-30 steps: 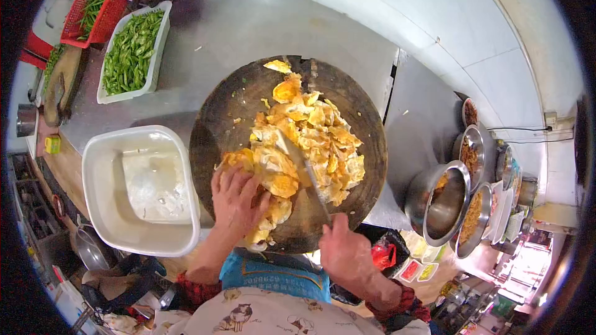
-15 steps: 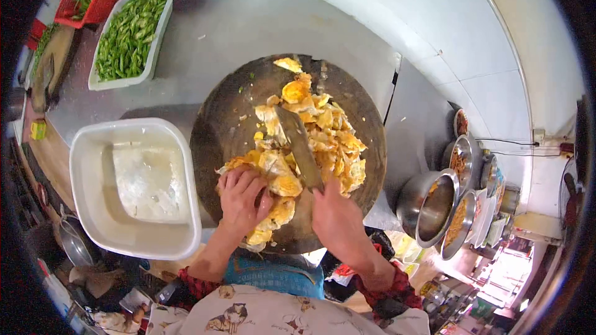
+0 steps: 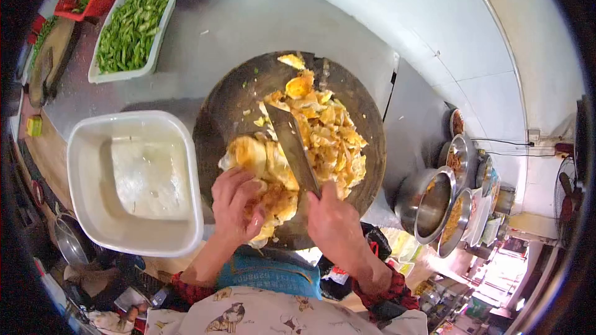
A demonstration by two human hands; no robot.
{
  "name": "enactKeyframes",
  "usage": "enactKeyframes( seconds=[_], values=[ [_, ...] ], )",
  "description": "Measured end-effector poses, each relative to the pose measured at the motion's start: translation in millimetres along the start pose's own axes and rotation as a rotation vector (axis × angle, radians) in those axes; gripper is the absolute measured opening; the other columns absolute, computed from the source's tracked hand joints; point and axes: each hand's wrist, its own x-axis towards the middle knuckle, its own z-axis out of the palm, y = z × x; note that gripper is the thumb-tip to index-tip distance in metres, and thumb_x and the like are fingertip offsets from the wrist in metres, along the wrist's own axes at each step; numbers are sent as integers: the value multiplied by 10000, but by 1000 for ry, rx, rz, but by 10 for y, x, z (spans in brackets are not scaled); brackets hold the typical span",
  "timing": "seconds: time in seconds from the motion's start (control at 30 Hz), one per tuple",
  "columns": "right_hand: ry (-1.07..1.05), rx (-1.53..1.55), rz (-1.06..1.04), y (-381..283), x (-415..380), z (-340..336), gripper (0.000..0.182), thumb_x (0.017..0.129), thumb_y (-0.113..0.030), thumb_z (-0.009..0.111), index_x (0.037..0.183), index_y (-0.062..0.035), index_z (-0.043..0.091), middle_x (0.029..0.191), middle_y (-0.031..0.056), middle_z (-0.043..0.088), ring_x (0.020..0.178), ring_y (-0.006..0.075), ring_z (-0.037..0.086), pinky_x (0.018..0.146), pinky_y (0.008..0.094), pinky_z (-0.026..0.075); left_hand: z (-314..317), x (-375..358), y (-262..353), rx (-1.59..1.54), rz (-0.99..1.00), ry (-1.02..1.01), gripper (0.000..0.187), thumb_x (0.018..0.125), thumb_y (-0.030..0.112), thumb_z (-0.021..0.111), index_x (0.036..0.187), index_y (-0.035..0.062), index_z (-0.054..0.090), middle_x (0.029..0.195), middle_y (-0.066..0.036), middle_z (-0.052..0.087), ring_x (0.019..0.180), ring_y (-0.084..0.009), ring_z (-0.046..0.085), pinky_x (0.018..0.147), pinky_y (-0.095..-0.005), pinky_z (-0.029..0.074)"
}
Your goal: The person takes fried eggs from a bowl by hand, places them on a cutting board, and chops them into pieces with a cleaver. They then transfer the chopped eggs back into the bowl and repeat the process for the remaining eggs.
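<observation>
My right hand (image 3: 334, 218) is wrapped around the handle of a cleaver (image 3: 290, 147). Its blade slants up and to the left across the round wooden chopping board (image 3: 226, 108). Right of the blade lies a heap of chopped fried egg (image 3: 332, 136), browned at the edges, with yellow yolk pieces. To the left, larger fried eggs (image 3: 273, 164) lie folded and stacked. My left hand (image 3: 236, 205) presses on these with curled fingers, gripping their near left side. The eggs partly hide its fingertips. One loose egg piece (image 3: 290, 61) sits near the board's far edge.
A white plastic tub (image 3: 77, 180) stands left of the board. Behind it are a tray of sliced green peppers (image 3: 133, 28) and a red basket (image 3: 108, 0). Steel bowls (image 3: 428, 208) with food stand at the right. A tiled wall (image 3: 428, 18) bounds the counter.
The cleaver blade has shifted a little to the left, towards my left hand. My left hand has slid slightly left, and the eggs beside it are now folded up differently.
</observation>
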Motion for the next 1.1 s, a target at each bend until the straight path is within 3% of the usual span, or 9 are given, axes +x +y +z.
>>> enactKeyframes(
  seconds=[0.1, 0.2, 0.3, 0.37, 0.43, 0.57, 0.77, 0.93, 1.1],
  values=[
    [1, 7, 50, -108, -36, 155, 239, 932, -192, 497, 965, 31, 418, 592, 214, 585, 583, 380, 630, 469, 448, 500, -161, -266, 40, 57, 6, 61, 308, 649, 208, 621, 932, 90, 598, 1001, -134, 558, 963, -348, 522, 823, -471, 383],
    [3, -107, -56, 114, 171, 660, 226, 947, -188, 476, 914, 34, 444, 626, 218, 589, 601, 402, 624, 508, 470, 508, -302, -551, 56, 140, -64, -241, 341, 638, 186, 658, 963, 99, 599, 986, -112, 543, 961, -336, 510, 797, -458, 395],
    [-89, -90, -5, 199, 191, 458, 224, 942, -189, 486, 931, 32, 445, 716, 236, 594, 640, 407, 624, 540, 483, 511, -218, -783, -21, 252, -87, -265, 340, 651, 146, 686, 976, 103, 596, 1007, -108, 546, 956, -334, 519, 791, -446, 413],
    [-149, -75, 74, 7, 102, 222, 219, 934, -199, 504, 937, 15, 452, 770, 232, 587, 630, 411, 614, 557, 488, 511, -130, -772, -95, 246, -15, -211, 329, 663, 112, 695, 971, 90, 584, 1016, -116, 548, 947, -332, 526, 797, -435, 425],
    [138, -26, -86, -153, -98, 88, 240, 932, -210, 512, 941, 24, 462, 726, 216, 598, 603, 399, 616, 533, 466, 510, -100, -788, -130, 138, -49, -142, 310, 663, 102, 697, 947, 77, 573, 1028, -125, 549, 940, -327, 531, 796, -423, 434],
    [-103, -16, -101, -63, 36, 750, 267, 945, -233, 492, 944, 27, 428, 640, 272, 578, 592, 416, 601, 470, 503, 444, -167, -845, -86, 79, -31, -120, 319, 648, 86, 710, 931, 69, 564, 1006, -125, 546, 940, -331, 529, 792, -425, 437],
    [-222, -1, -9, -125, 31, 313, 284, 946, -235, 491, 989, 37, 423, 649, 264, 586, 639, 469, 587, 548, 535, 453, -330, -898, 86, 171, -124, -229, 312, 671, 67, 707, 951, 45, 571, 987, -132, 526, 884, -344, 521, 747, -447, 445],
    [112, -88, 7, -103, -92, -251, 260, 941, -222, 496, 962, 31, 444, 662, 238, 605, 631, 430, 623, 544, 507, 492, -166, -793, 84, 119, -126, -106, 290, 697, -39, 642, 973, 28, 581, 974, -154, 533, 843, -341, 532, 703, -419, 472],
    [-80, -175, -13, 436, 318, 356, 270, 942, -230, 496, 925, 35, 450, 689, 257, 606, 677, 445, 618, 586, 517, 490, 57, -605, 56, 37, -157, -8, 271, 672, -92, 616, 921, 9, 578, 973, -167, 554, 873, -356, 552, 727, -432, 484]
  ],
)
